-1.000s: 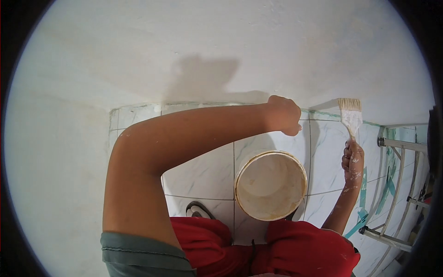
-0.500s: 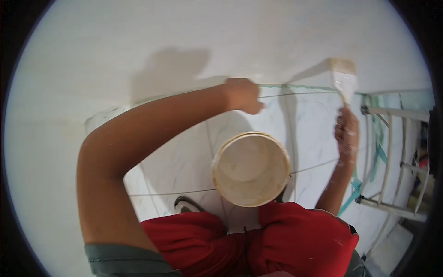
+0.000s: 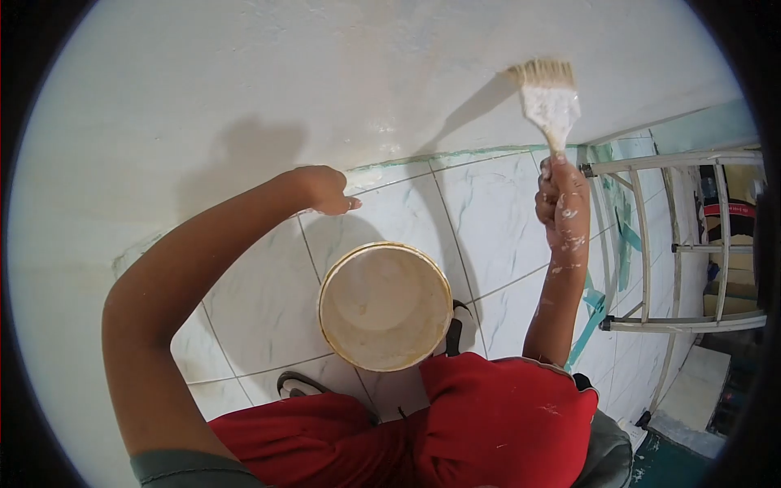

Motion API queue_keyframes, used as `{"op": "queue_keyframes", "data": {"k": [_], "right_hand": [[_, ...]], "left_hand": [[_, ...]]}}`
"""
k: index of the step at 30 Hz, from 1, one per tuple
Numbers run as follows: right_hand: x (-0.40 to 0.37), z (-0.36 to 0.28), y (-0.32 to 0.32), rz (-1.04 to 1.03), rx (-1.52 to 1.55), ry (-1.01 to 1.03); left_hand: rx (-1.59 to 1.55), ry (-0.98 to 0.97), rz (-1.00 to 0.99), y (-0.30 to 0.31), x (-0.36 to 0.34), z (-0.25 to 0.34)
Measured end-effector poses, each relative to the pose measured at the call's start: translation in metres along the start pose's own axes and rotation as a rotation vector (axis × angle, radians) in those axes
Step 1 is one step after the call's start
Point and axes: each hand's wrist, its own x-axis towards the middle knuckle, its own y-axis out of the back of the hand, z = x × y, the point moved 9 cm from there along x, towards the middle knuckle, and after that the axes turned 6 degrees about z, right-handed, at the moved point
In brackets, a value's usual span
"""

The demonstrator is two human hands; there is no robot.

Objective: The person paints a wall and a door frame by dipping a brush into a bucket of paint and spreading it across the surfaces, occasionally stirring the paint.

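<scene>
And here's the right hand (image 3: 563, 199), spattered white, its grip clamped on the handle of the paintbrush (image 3: 551, 106), bristles pointing far, up by the pale wall (image 3: 390, 89). Over on the left, the left hand (image 3: 324, 191) is curled, and I can't tell whether that grip holds anything. Nearer, between the two, sits the round bucket (image 3: 411, 342), mouth up! Off right, a metal ladder (image 3: 641, 236).

Brush (image 3: 551, 104) with rough bristles (image 3: 547, 73) and paint-smeared handle (image 3: 555, 130), plastic-looking bucket (image 3: 390, 317) with crusted rim (image 3: 382, 370), mostly matt wall (image 3: 342, 81) with glossy spots (image 3: 382, 126), smooth marble-look tiles (image 3: 496, 211), metal-looking ladder (image 3: 683, 325), creased red cloth (image 3: 504, 423)
</scene>
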Motion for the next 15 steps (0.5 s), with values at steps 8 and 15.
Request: {"op": "queue_keyframes", "data": {"k": [8, 15], "right_hand": [[0.023, 0.134, 0.044, 0.119, -0.249, -0.296], [-0.052, 0.011, 0.009, -0.146, -0.62, 0.279]], "left_hand": [[0.058, -0.132, 0.108, 0.0, 0.006, 0.009], [0.041, -0.052, -0.003, -0.026, 0.012, -0.009]]}}
